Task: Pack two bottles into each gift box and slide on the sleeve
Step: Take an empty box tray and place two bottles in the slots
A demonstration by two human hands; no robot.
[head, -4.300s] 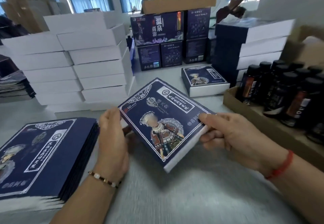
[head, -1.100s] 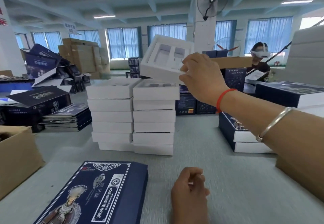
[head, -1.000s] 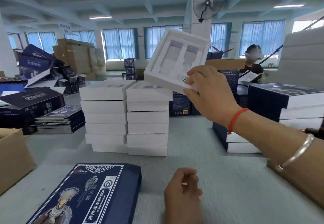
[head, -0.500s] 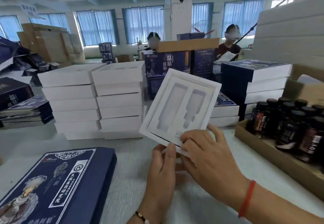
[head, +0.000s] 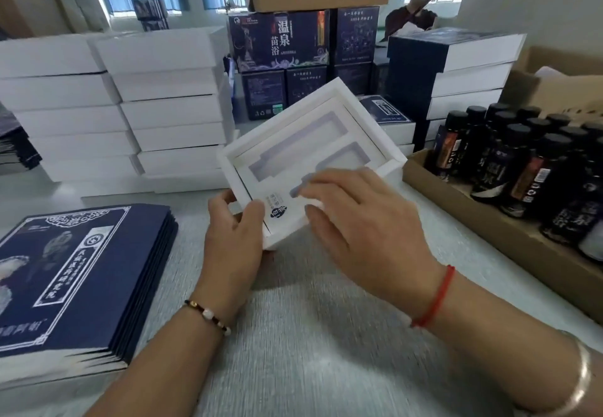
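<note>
Over the grey table [head: 293, 351], mid-frame, the white gift box [head: 293, 129] w/ its two bottle-shaped cutouts sits tilted, both slots bare; left hand [head: 233, 240] grips the near-left corner, thumb over the rim, while the right hand [head: 365, 230] lies on the insert w/ fingers fairly straight, not wrapped round anything. Dark bottles [head: 522, 168] stand in a cardboard tray [head: 489, 237] to the right, a stack of navy sleeves [head: 81, 273] lies flat on the left, and stacks of white boxes [head: 130, 106] stand behind.
</note>
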